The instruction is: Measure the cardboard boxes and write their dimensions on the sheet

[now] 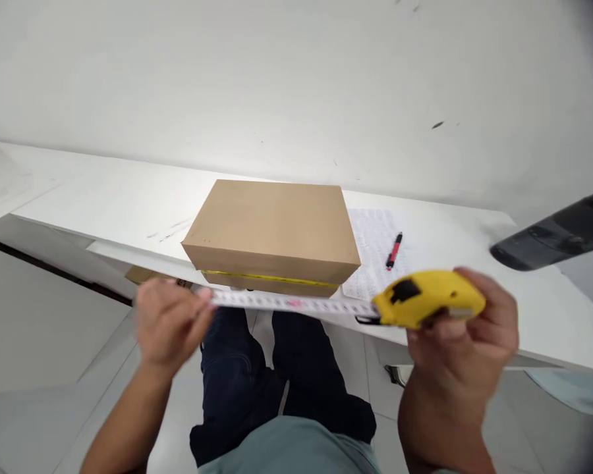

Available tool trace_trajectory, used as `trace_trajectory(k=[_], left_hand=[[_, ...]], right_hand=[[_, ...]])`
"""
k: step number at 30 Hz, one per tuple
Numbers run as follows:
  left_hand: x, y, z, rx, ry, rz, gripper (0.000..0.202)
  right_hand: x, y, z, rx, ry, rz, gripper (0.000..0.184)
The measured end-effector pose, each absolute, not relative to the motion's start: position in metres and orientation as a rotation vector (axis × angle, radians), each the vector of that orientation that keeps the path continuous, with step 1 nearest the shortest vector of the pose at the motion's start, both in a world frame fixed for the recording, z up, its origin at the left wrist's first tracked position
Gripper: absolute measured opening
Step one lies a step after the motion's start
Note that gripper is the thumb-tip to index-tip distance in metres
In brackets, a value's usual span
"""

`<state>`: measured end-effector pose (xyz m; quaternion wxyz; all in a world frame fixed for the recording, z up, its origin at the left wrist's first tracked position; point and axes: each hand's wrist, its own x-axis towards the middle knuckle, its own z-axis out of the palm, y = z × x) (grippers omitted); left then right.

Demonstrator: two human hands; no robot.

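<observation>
My right hand [467,336] is closed around the yellow case of a tape measure [425,299]. From the case a white blade [286,303] with a pinkish mark runs left to my left hand [170,319], whose fingers pinch its end. Slightly blurred, the stretched blade hangs in the air before the front of a brown cardboard box [277,220]. A yellow strip runs along the box's lower front side. The box sits at the front edge of a white shelf-like table, apart from both hands.
On the white table [103,191], right of the box, lie printed paper sheets [368,237] and a red-and-black pen [394,251]. A dark object [558,227] juts in from the right. Behind rises a white wall [227,85]. Another piece of cardboard [137,274] shows under the table's left part.
</observation>
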<state>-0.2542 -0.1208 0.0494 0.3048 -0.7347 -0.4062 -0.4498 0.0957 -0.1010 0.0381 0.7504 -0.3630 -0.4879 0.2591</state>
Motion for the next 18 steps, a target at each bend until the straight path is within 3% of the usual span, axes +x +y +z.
trace_trajectory(k=[3,7,12,16,18], left_hand=[[-0.203,-0.144,0.044,-2.168,-0.827,-1.195,0.011],[-0.161,-0.149,0.023,-2.283,-0.609,-1.323,0.016],[-0.160,-0.148,-0.014,-2.142,-0.990,-1.445,0.030],[-0.187,-0.140,-0.049,-1.804,-1.463,-1.652,0.062],[-0.207,-0.127,-0.061,-1.637,-1.757,-1.784,0.068]], right_hand=[[0.085,-0.127,0.024,-0.767,-1.251,0.776,0.048],[0.068,-0.134,0.020,-0.648,-1.481,1.134,0.053],[0.076,-0.122,0.015,-0.675,-1.337,1.239,0.089],[0.088,-0.112,-0.010,-0.882,-1.119,1.383,0.091],[0.086,-0.107,-0.024,-0.986,-1.037,1.446,0.092]])
